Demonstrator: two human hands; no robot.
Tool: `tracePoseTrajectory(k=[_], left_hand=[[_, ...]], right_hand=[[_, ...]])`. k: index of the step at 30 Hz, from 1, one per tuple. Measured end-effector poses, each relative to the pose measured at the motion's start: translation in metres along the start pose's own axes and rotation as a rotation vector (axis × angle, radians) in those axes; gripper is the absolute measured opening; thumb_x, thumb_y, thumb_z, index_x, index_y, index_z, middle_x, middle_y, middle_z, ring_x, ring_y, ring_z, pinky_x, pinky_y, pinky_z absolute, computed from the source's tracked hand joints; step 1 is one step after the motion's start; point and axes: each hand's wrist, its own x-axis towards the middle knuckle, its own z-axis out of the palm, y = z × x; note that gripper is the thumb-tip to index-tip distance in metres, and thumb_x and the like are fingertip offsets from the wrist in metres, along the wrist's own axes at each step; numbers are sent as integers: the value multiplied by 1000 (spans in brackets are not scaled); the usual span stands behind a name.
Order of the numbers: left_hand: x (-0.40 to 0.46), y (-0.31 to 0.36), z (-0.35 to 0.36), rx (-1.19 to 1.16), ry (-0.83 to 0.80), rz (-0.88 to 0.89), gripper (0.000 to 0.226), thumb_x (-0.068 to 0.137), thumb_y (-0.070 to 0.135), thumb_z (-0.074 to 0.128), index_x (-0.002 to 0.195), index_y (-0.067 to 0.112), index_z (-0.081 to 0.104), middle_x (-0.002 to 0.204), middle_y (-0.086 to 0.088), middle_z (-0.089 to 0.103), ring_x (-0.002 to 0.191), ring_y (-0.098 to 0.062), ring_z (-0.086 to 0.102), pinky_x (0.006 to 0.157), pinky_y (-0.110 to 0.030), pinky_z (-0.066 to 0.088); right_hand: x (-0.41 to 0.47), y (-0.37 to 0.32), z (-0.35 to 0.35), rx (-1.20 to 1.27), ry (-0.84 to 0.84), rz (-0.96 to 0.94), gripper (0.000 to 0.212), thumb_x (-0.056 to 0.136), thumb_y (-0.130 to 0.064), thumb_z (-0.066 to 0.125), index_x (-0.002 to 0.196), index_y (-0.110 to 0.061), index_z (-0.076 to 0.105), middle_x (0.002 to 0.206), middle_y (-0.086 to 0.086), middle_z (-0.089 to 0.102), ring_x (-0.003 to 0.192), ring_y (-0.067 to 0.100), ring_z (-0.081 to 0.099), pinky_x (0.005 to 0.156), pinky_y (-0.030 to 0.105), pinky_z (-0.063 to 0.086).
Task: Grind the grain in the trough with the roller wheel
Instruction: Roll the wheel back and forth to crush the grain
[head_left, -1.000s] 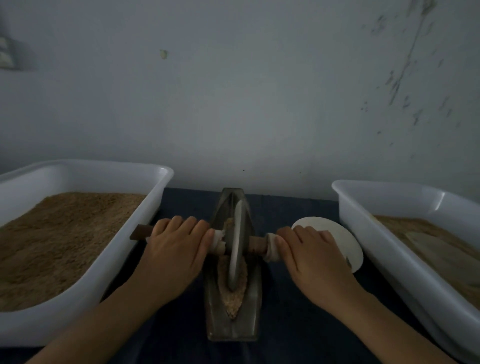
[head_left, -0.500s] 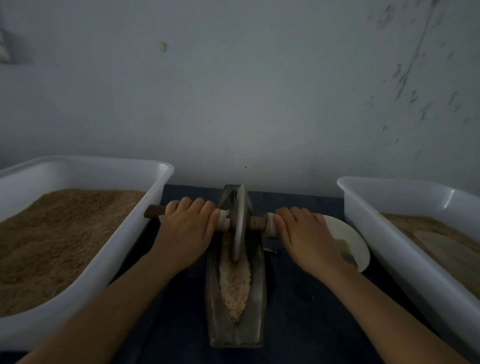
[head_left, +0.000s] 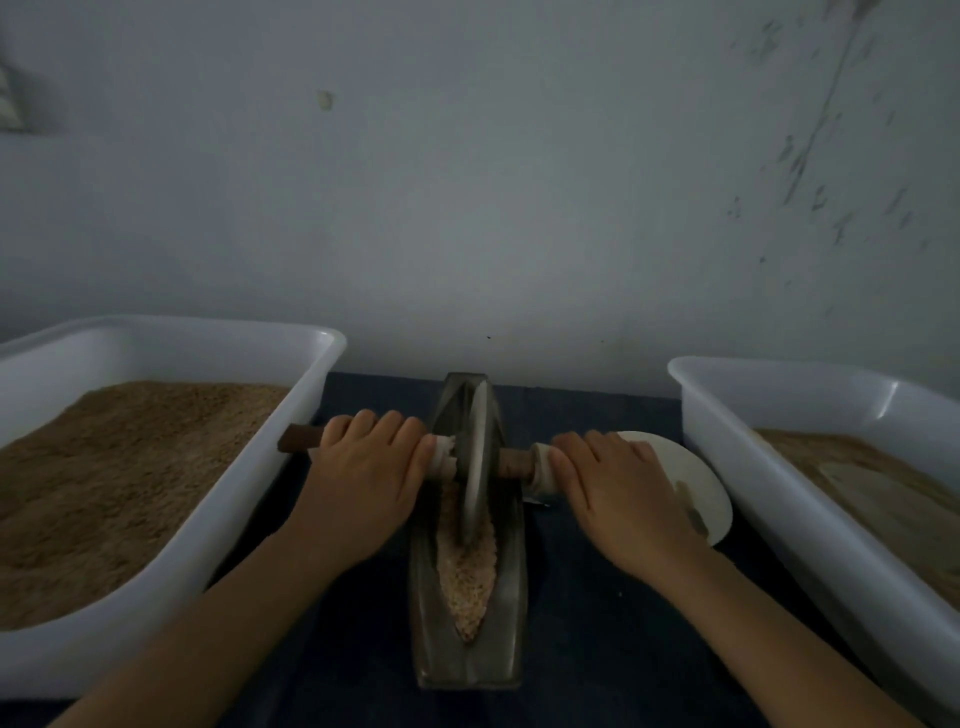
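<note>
A narrow metal trough lies lengthwise on the dark table in front of me, with pale crushed grain along its groove. The grey roller wheel stands upright in the far half of the trough, on a wooden axle that crosses it. My left hand lies over the axle left of the wheel, fingers stretched across it. My right hand presses on the axle's right side the same way. The axle under both palms is hidden.
A white plastic tub heaped with brown grain stands close on the left. A second white tub with brown meal stands on the right. A white plate lies beyond my right hand. A grey wall rises just behind the trough.
The wheel rolled away from me to the trough's far end, then came back slightly toward me. Both hands stayed on the axle and travelled with it.
</note>
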Motion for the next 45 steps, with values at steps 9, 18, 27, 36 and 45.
tracePoseTrajectory(k=[9, 18, 27, 36, 45], left_hand=[[-24, 5, -22, -2, 65, 38, 41, 94, 34, 23, 79, 23, 60, 70, 8, 55, 60, -13, 49, 63, -33, 43], [1, 3, 1, 21, 0, -30, 46, 95, 34, 21, 84, 15, 62, 79, -2, 60, 71, -21, 54, 73, -41, 44], [30, -9, 19, 51, -68, -52, 59, 89, 43, 1, 94, 23, 56, 92, 4, 58, 84, -16, 50, 83, -31, 36], [-7, 5, -5, -6, 35, 8, 42, 94, 35, 24, 85, 19, 61, 78, 3, 58, 70, -17, 52, 73, -36, 44], [-21, 6, -19, 0, 76, 32, 40, 94, 34, 27, 78, 20, 62, 70, 4, 58, 60, -16, 52, 64, -36, 46]], right_hand=[[-30, -15, -29, -64, 4, -33, 53, 94, -48, -4, 103, -34, 45, 83, -14, 46, 76, 8, 43, 76, 29, 35], [7, 4, 4, 4, -19, 0, 51, 93, -46, 2, 110, -29, 47, 89, -11, 45, 81, 10, 40, 74, 28, 27], [43, 15, 16, -51, -27, 40, 38, 100, -38, 14, 103, -23, 49, 88, -4, 52, 87, 20, 51, 76, 36, 32], [-8, 0, -8, -29, -46, -2, 46, 94, -46, 2, 105, -33, 44, 87, -13, 44, 79, 9, 40, 77, 29, 32], [-25, -9, -22, -30, -16, -37, 56, 92, -51, -8, 102, -34, 44, 84, -14, 45, 77, 7, 41, 77, 29, 35]])
